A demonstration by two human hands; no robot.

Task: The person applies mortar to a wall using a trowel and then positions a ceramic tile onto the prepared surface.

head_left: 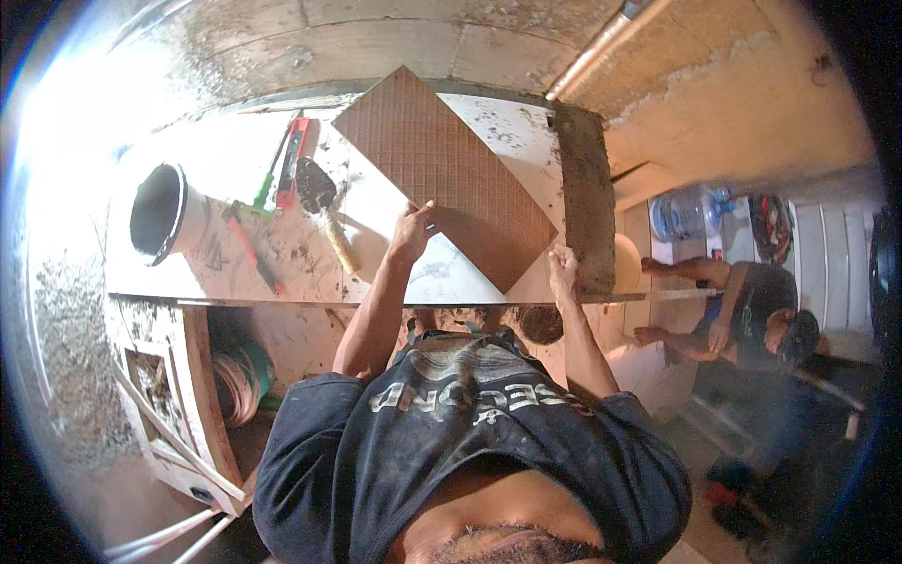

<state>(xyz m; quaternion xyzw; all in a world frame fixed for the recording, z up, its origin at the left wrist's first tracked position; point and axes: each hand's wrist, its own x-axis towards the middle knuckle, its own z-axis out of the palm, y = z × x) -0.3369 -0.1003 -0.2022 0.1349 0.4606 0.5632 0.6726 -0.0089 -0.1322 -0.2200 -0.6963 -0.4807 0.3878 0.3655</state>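
Note:
A brown rectangular tile [442, 160] is held at a slant over the white marble-look countertop, its grid-ribbed back facing up. My left hand [413, 233] grips its near left edge, fingers closed over the rim. At the right-hand short edge, below the corner, my right hand [564, 271] has its fingers curled against the tile. Left of my left hand, a mortar-caked trowel [318, 188] with a wooden handle lies on the counter. The tile hides the part of the counter beneath it.
On the counter's left are a bucket [162, 214], a red spirit level [293, 160] and a red-handled hammer [252, 252]. Grey mortar [587, 197] covers the right end. Another person [752, 305] sits at the right, near a water bottle [684, 214]. A pipe [601, 42] runs along the wall.

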